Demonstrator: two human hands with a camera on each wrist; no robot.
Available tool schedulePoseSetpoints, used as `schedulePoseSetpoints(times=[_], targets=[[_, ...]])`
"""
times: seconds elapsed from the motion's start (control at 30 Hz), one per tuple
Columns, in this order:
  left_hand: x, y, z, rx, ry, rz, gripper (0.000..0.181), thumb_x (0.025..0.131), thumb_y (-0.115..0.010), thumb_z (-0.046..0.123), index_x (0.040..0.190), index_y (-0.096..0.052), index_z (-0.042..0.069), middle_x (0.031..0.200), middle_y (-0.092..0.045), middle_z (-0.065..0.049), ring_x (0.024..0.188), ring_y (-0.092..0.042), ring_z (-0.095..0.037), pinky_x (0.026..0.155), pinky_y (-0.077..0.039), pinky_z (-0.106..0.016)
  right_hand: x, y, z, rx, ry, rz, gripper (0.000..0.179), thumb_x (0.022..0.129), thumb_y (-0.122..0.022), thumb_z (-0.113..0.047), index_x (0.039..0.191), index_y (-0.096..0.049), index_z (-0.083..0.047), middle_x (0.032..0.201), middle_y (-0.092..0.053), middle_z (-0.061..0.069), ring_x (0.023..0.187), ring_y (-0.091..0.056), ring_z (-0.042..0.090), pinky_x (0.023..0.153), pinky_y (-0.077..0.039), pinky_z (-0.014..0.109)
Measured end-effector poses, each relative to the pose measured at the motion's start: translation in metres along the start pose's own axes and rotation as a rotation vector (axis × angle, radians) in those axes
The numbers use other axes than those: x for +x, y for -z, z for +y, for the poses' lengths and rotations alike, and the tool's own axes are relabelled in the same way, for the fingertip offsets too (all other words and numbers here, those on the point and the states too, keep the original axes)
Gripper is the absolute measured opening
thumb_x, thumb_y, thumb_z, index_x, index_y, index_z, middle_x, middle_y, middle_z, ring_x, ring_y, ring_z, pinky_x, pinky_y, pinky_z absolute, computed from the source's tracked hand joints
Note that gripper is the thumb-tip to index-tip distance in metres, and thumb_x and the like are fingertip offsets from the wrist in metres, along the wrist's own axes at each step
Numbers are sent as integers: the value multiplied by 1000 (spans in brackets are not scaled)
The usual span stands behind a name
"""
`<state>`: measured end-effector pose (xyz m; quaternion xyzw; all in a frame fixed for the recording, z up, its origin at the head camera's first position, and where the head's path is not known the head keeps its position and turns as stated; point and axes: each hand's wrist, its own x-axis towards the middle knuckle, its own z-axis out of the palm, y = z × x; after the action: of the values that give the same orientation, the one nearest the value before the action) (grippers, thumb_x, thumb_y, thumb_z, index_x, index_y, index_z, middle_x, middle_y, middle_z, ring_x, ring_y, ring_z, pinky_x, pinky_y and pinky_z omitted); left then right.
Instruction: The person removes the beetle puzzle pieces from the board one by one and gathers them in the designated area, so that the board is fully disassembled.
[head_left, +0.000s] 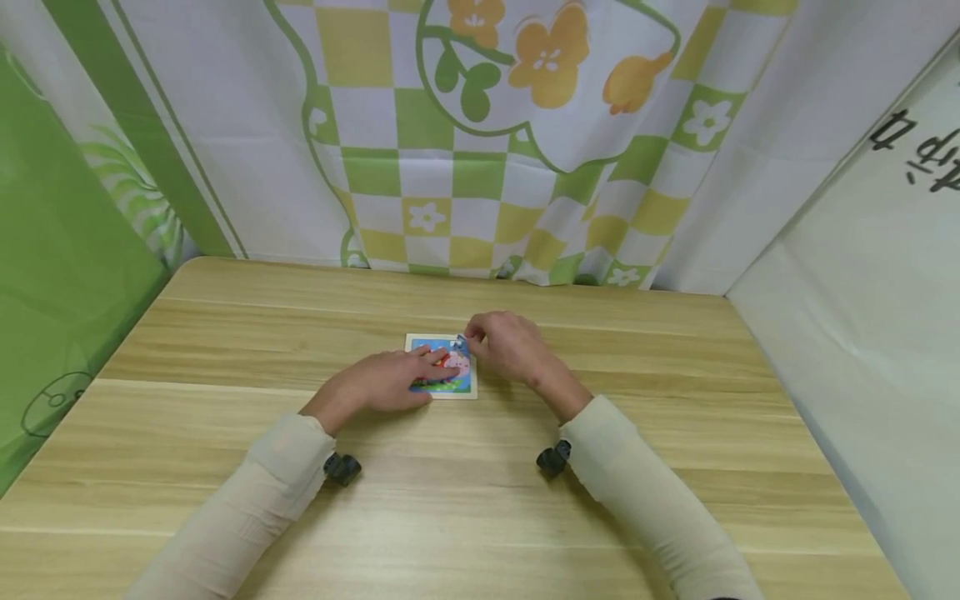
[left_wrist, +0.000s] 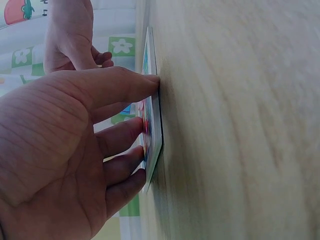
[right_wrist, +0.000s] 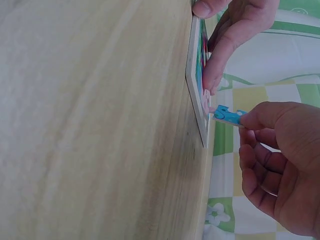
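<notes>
A small square jigsaw puzzle (head_left: 465,385) with a pale border and a bright cartoon picture lies on the wooden table. My left hand (head_left: 388,382) rests on it from the left, fingers spread across the picture. In the left wrist view the thumb (left_wrist: 137,85) touches the board's near edge. Over the far right corner, my right hand (head_left: 512,343) pinches a blue jigsaw piece (right_wrist: 229,116) between thumb and fingertips. The piece is tilted, close above the board in the right wrist view. My left fingers hide much of the picture.
The wooden table (head_left: 450,500) extends around the puzzle on every side. Behind its far edge hangs a checked, flowered curtain (head_left: 495,183). Green cloth (head_left: 67,250) hangs at the left, and a white sheet with black writing (head_left: 885,275) at the right.
</notes>
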<state>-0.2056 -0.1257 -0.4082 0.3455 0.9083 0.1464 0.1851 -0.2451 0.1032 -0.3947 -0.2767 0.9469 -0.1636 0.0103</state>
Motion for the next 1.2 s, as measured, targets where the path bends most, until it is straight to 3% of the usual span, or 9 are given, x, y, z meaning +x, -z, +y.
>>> schedulePoseSetpoints(times=[0.57, 0.97, 1.2], targets=[[-1, -1, 0, 6, -19, 4, 55, 104, -59, 19, 157, -46, 24, 167, -27, -13, 151, -24, -40, 111, -35, -58, -7, 8, 17, 92, -63, 58, 16, 103, -61, -17, 108, -75, -11, 104, -68, 2, 92, -62, 18, 79, -52, 39], [1, -1, -1, 8, -25, -11, 52, 105, -57, 19, 156, -46, 20, 168, -22, -13, 151, -21, -40, 113, -32, -57, -28, 31, 50, 128, -87, 70, 14, 103, -62, -12, 105, -75, -8, 101, -69, 6, 85, -61, 21, 74, -50, 41], [0, -2, 0, 0, -27, -19, 51, 107, -54, 20, 157, -45, 18, 169, -19, -12, 152, -20, -40, 114, -30, -57, -44, 42, 76, 97, -99, 67, 16, 102, -61, -7, 105, -77, -6, 105, -72, 9, 91, -64, 26, 82, -51, 46]])
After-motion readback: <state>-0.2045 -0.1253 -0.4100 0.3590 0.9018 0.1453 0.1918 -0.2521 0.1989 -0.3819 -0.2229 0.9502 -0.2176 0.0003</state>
